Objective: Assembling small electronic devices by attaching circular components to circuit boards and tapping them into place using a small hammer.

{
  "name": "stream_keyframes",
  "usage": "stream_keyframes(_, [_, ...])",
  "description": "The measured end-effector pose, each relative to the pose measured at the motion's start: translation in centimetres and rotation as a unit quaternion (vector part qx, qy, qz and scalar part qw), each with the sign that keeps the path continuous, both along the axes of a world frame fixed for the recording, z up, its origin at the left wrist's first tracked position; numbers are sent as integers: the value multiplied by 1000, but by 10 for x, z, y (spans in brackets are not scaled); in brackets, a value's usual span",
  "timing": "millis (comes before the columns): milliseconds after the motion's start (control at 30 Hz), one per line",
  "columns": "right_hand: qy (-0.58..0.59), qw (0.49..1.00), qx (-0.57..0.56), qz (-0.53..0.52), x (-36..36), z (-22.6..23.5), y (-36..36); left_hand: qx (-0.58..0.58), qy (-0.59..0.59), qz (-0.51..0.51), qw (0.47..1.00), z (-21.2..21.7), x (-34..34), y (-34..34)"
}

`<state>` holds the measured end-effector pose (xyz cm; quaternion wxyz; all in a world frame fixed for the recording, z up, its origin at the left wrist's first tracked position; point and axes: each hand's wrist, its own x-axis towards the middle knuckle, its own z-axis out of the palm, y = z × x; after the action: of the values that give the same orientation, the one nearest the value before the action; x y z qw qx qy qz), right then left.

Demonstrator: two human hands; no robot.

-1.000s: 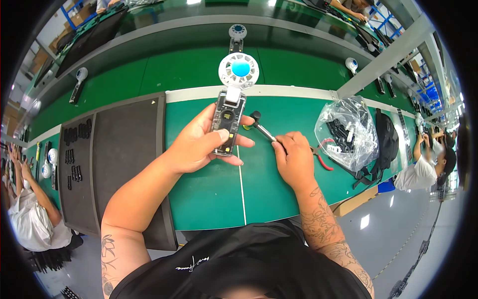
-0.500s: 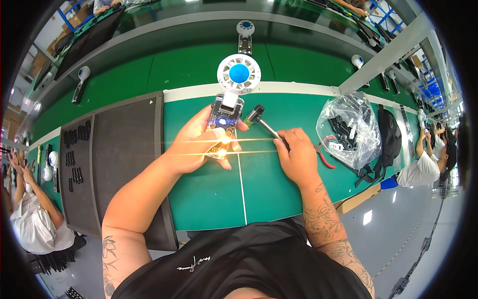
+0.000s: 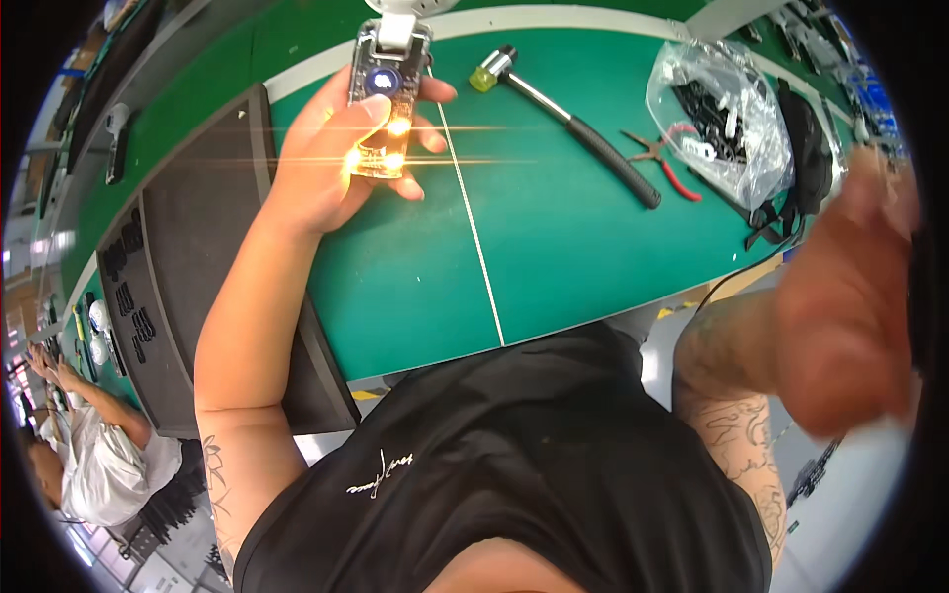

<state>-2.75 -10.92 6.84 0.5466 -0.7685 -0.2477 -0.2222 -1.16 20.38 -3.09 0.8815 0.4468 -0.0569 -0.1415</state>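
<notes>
My left hand (image 3: 314,158) is closed round the dark see-through handle of a handheld fan (image 3: 402,87), thumb across its front. Orange lights glow at the handle's lower end, and a small round display shines above the thumb. The fan's white head is mostly cut off by the upper edge. On the green bench lies a mallet (image 3: 603,153) with a black grip and a yellow-green tip, touched by neither hand. My right hand (image 3: 845,316) is raised at the far right, close to the camera; motion smears its fingers.
Red-handled pliers (image 3: 676,180) rest beside the mallet's grip. Behind them are a clear plastic bag (image 3: 717,119) of black and white parts and a black bag (image 3: 811,138). A dark tray (image 3: 213,212) with small black parts lies left. A person (image 3: 109,460) sits at far left.
My right hand has let go of the mallet, which now lies on the bench, and has swung up to the far right. The view has shifted; my left hand still holds the fan.
</notes>
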Motion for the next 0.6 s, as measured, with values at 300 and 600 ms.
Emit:
stream_keyframes(300, [-8, 1000, -7, 28, 4, 8, -54, 48, -13, 67, 996, 3, -6, -1])
stream_keyframes(600, [-112, 993, -8, 23, -10, 23, -89, -60, 22, -16, 998, 9, -8, -7])
